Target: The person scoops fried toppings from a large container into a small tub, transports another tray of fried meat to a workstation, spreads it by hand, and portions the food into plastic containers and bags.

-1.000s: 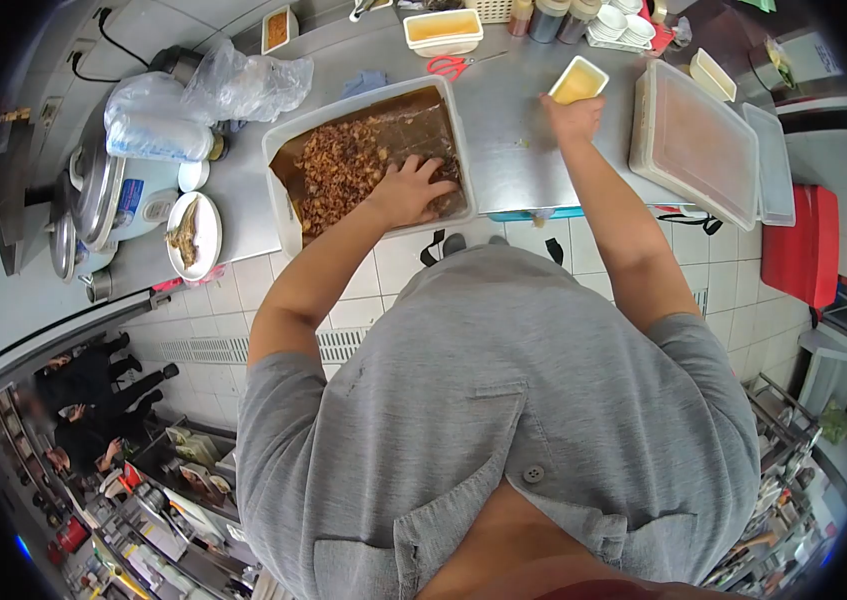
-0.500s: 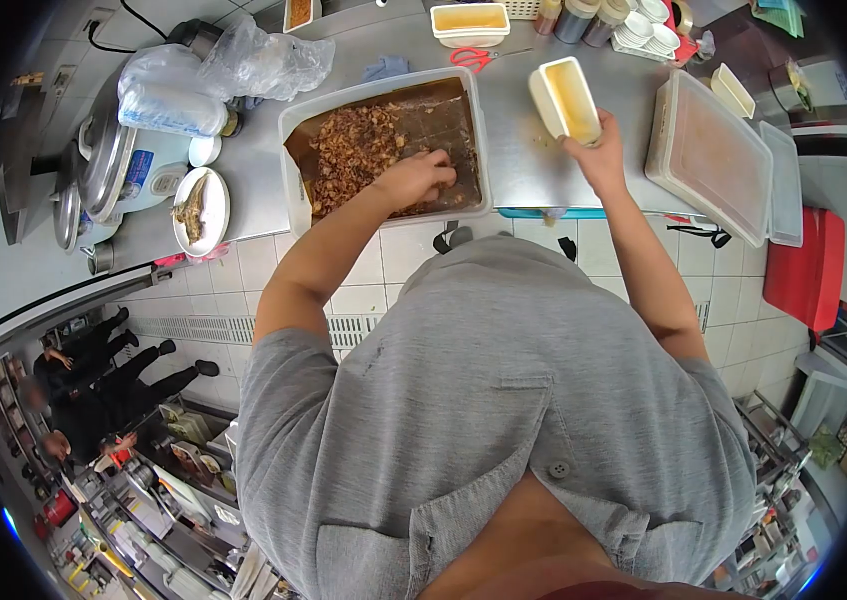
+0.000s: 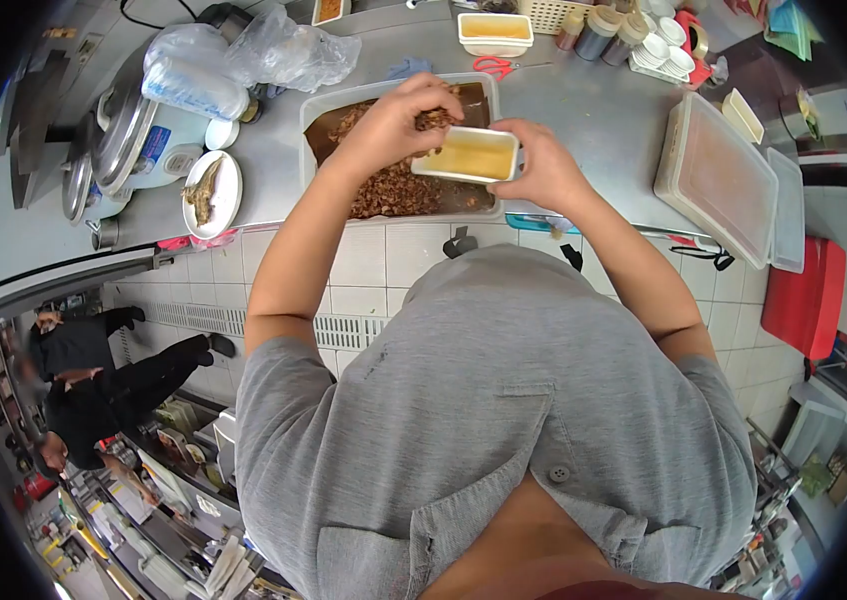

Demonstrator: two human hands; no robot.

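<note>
My left hand is closed on a clump of brown crumbly food, above the large plastic tub. With its thumb and fingers, my right hand grips the right end of a small cream container that has a yellow inside. This container is held over the right part of the tub, and its left end is beside my left hand's fingertips. Loose brown crumbly food lies in the tub on a brown liner, partly hidden by my hands and the container.
Red scissors and another cream container lie behind the tub. At left are a plate, pots and plastic bags. A lidded box stands at right. Two people are at lower left.
My left hand has lifted out of the tub with a clump of food. My right hand has brought the small container left, over the tub, and turned it sideways.
</note>
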